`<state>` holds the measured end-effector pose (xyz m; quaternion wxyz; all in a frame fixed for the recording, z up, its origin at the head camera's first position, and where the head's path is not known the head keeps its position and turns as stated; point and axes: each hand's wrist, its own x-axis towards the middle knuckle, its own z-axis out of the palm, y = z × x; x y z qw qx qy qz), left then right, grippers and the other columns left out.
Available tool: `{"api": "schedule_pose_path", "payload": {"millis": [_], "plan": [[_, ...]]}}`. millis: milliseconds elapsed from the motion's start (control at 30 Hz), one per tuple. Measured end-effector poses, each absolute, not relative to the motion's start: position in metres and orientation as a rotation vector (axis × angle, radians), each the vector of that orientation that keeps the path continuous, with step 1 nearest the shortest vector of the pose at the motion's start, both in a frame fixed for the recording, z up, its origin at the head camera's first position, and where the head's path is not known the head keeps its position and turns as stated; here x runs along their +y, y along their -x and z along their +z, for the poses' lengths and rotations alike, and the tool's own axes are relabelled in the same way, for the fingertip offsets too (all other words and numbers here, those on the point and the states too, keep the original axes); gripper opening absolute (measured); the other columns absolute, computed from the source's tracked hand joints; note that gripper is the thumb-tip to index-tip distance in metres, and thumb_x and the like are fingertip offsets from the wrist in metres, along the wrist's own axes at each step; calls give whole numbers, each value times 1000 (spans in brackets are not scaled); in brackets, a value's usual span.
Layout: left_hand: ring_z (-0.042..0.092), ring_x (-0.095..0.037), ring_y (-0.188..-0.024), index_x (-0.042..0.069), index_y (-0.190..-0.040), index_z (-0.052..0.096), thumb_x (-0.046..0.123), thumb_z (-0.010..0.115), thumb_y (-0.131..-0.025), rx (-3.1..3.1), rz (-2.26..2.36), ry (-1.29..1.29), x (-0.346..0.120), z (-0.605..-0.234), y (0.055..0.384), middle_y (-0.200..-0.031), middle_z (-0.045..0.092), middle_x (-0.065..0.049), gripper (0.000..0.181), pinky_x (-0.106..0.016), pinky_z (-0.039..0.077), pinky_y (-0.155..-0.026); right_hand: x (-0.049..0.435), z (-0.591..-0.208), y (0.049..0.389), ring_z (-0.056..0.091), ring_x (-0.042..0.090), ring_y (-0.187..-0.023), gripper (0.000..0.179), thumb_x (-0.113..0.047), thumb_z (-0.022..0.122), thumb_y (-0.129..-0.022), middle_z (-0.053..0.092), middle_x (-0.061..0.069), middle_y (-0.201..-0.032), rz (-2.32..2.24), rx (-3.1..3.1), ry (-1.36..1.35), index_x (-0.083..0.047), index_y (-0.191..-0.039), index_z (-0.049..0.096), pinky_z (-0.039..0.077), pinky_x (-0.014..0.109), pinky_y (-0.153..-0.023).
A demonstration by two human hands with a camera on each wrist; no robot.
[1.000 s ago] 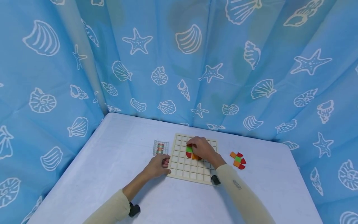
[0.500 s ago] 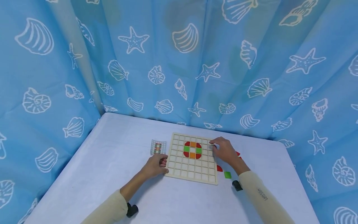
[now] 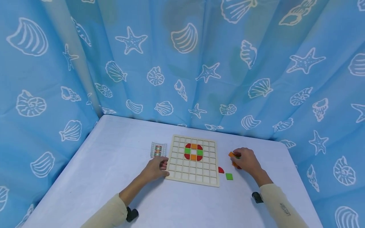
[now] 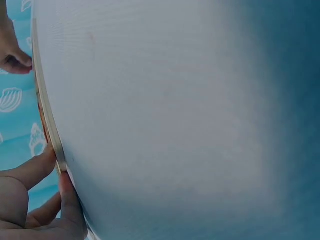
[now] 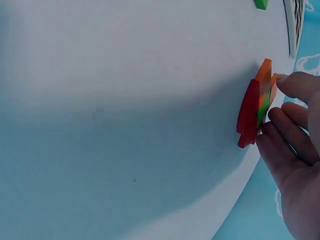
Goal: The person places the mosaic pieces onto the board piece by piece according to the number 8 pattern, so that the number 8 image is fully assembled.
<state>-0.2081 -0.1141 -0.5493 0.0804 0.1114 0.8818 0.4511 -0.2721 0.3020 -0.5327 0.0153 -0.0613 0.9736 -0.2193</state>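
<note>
A cream grid board (image 3: pixel 179 174) lies on the white table with a ring of red, orange and green tiles (image 3: pixel 194 146) set around one bare cell. The left hand (image 3: pixel 155 169) pinches the board's left edge between thumb and finger, as the left wrist view also shows. The right hand (image 3: pixel 248 162) is over a small cluster of loose tiles (image 5: pixel 248 107) to the right of the board, partly hiding them. In the right wrist view, its thumb is at an orange tile (image 5: pixel 264 70) and its fingers are loosely bent beside the cluster. No tile is clearly gripped.
A small pattern card (image 3: pixel 158 149) lies left of the board. A red quarter-round tile (image 3: pixel 220 170) and a green square tile (image 3: pixel 229 176) lie near the board's lower right edge. A blue shell-print curtain (image 3: pixel 182 63) hangs behind the table.
The right hand has moved off the board, rightward to the loose tiles, uncovering the ring of tiles. The red and green tiles near the board's edge came into sight. The left hand stays at the board's edge.
</note>
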Motion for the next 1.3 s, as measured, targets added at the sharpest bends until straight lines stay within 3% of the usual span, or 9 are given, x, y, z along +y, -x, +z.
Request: {"api": "schedule_pose_path", "payload": {"millis": [400, 933, 1300], "plan": [[59, -18, -93, -11, -131, 52, 0, 81, -76, 2598, 1379, -375, -117, -549, 208, -102, 58, -7, 62, -25, 54, -79, 297, -542, 277, 54, 31, -108, 42, -7, 74, -84, 61, 16, -121, -635, 3035, 307, -3, -125, 66, 51, 49, -92], [59, -18, -92, -10, -129, 54, -1, 82, -74, 2635, 1375, -344, -115, -548, 206, -103, 57, -8, 62, -27, 54, -80, 284, -546, 277, 54, 32, -113, 42, -10, 75, -84, 62, 14, -122, -733, 3055, 307, -5, -124, 66, 50, 50, -94], [59, -18, -91, -12, -128, 54, -3, 81, -74, 2623, 1392, -362, -113, -548, 207, -101, 58, -8, 61, -27, 54, -78, 279, -546, 275, 58, 26, -99, 38, -11, 74, -84, 65, 11, -112, -775, 3078, 301, -5, -121, 67, 53, 45, -89]]}}
